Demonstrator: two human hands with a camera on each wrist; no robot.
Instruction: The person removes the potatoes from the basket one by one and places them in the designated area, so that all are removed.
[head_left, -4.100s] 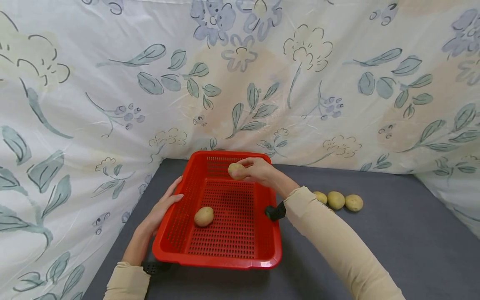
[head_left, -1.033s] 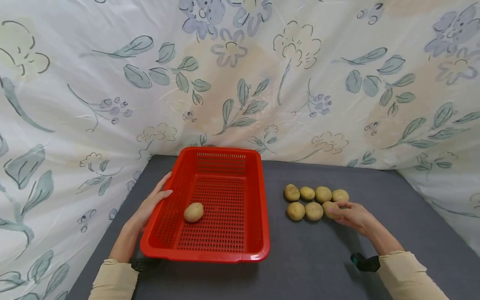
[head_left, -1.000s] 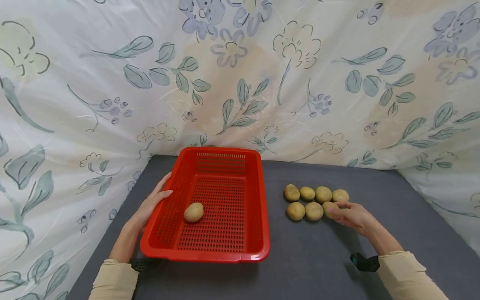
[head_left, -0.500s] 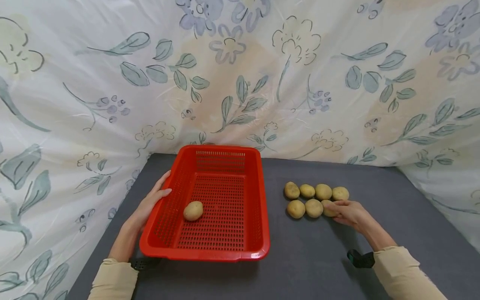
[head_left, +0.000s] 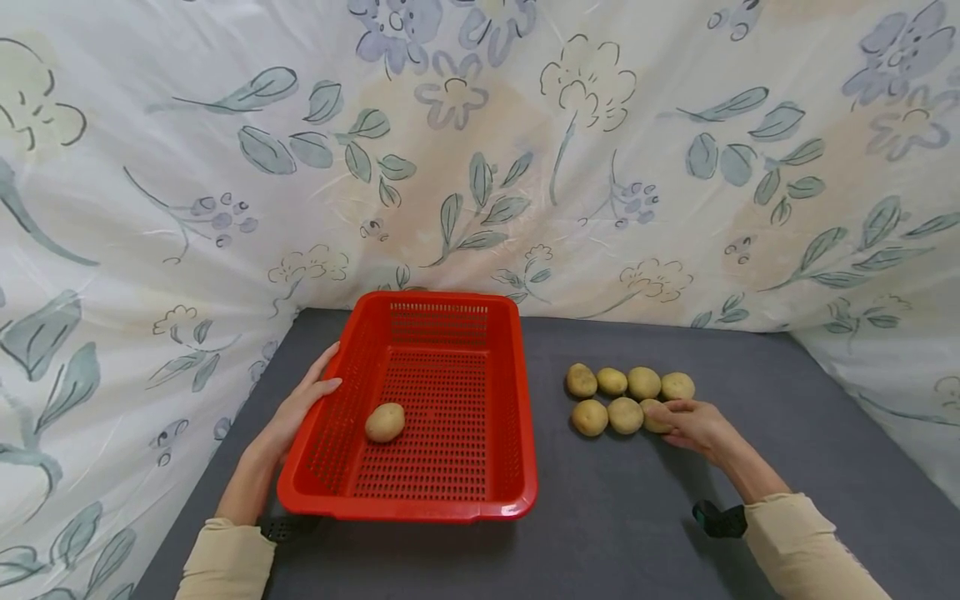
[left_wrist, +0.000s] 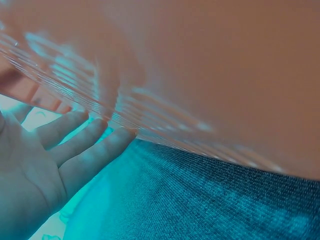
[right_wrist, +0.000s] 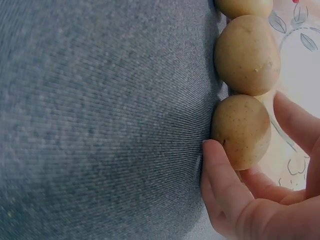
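Note:
A red perforated basket [head_left: 420, 506] sits on the grey table, with one potato [head_left: 385, 422] lying inside near its left wall. My left hand [head_left: 303, 404] rests flat against the basket's left side, thumb on the rim. In the left wrist view its fingers [left_wrist: 85, 150] lie straight along the blurred basket wall [left_wrist: 200, 65]. To the right, several potatoes [head_left: 628, 383] lie in two rows. My right hand [head_left: 670, 411] pinches the rightmost front potato [head_left: 651, 419], which rests on the table. In the right wrist view the thumb [right_wrist: 220, 175] and a finger enclose this potato [right_wrist: 241, 131], which touches its neighbour [right_wrist: 246, 55].
Grey cloth covers the table [head_left: 637, 517]. A floral sheet [head_left: 480, 167] hangs behind and along both sides, close to the basket's far and left edges. Black wrist straps [head_left: 717, 518] show at both sleeves.
Four seconds ago my right hand held a potato over the basket; it now holds one at the end of the front row on the table. Over the last second almost nothing moved.

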